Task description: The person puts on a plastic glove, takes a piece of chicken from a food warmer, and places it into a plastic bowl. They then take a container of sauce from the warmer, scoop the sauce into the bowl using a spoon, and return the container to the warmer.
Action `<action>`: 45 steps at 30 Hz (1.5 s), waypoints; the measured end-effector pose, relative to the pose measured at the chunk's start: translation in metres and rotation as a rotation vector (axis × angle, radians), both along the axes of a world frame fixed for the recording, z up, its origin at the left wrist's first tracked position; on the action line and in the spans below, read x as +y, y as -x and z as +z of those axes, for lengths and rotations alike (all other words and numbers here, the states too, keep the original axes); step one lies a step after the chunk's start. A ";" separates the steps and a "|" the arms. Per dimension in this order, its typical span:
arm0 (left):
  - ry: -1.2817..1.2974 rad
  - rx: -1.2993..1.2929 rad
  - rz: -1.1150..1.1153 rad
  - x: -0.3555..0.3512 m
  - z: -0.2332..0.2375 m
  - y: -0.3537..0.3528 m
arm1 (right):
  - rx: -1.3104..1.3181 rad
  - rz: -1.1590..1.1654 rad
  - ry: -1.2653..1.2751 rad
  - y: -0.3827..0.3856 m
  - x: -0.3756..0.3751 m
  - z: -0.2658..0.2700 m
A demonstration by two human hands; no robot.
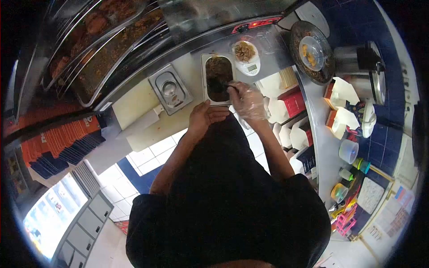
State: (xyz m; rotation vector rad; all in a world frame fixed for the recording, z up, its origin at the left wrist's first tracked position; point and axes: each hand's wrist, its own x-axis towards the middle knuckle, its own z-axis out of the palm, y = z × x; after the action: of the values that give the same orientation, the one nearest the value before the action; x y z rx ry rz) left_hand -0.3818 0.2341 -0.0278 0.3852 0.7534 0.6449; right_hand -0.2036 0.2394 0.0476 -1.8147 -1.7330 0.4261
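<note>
A deep rectangular metal food pan (208, 97) stands on the counter in front of me, with dark brown food (218, 71) inside. At its near rim is my bare left hand (205, 119), thumb up on the corner and fingers along the near side. My right hand (248, 102), in a clear plastic glove, is closed at the pan's right near corner. Its fingers pinch something dark that reaches over the food; I cannot tell what it is. Just beyond, a white kitchen scale (251, 68) carries a heap of chopped brown food (244, 51).
Left of the pan lies a smaller metal pan (181, 103) with a round cup in it. White and red cardboard boxes (292, 105) fill shelves at the right. A wide dark pan (297, 42) holds a clear bowl (311, 53). Racked trays of food (107, 58) sit behind glass at upper left.
</note>
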 end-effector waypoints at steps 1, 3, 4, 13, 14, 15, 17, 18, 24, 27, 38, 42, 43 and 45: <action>-0.002 0.002 -0.008 0.001 0.002 0.000 | -0.041 0.019 -0.042 0.002 0.000 -0.002; 0.001 0.005 -0.012 0.001 0.003 0.000 | -0.114 0.015 -0.023 0.003 -0.001 -0.002; 0.006 0.005 -0.009 0.001 0.002 0.000 | -0.147 0.004 -0.015 0.004 -0.002 -0.005; 0.026 0.042 0.030 -0.001 0.002 -0.002 | -0.228 0.121 0.010 0.005 0.006 -0.007; 0.029 0.061 0.034 -0.001 0.003 -0.003 | -0.188 0.146 -0.027 0.000 0.009 -0.008; 0.012 0.141 -0.018 0.000 0.004 0.000 | -0.125 0.026 -0.033 -0.009 0.012 -0.009; -0.034 0.305 -0.122 0.004 0.006 0.013 | 0.008 -0.217 -0.056 -0.042 0.019 -0.012; -0.114 0.449 -0.121 0.005 0.004 0.021 | -0.029 -0.334 0.051 -0.063 0.028 -0.023; -0.781 0.917 0.086 0.075 0.035 0.027 | 0.145 -0.565 0.293 -0.134 0.093 -0.145; -0.842 0.791 0.118 0.110 0.067 -0.014 | 0.106 -0.509 0.145 -0.142 0.095 -0.169; -0.972 0.701 -0.267 0.106 0.085 -0.101 | 0.420 -0.527 0.393 -0.163 0.013 -0.067; -1.021 0.608 -0.411 0.088 0.095 -0.128 | 0.402 -0.594 0.451 -0.177 -0.073 0.003; -1.028 0.569 -0.449 0.081 0.097 -0.134 | 0.446 -0.611 0.487 -0.187 -0.097 -0.031; -1.017 0.510 -0.557 0.066 0.103 -0.149 | 0.595 -0.815 0.478 -0.192 -0.138 0.001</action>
State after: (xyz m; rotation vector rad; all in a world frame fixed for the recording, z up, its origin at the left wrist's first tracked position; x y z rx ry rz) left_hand -0.2332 0.2999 0.0754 1.6777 0.6973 0.3489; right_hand -0.0118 0.1010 0.0487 -2.2151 -0.4408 0.9425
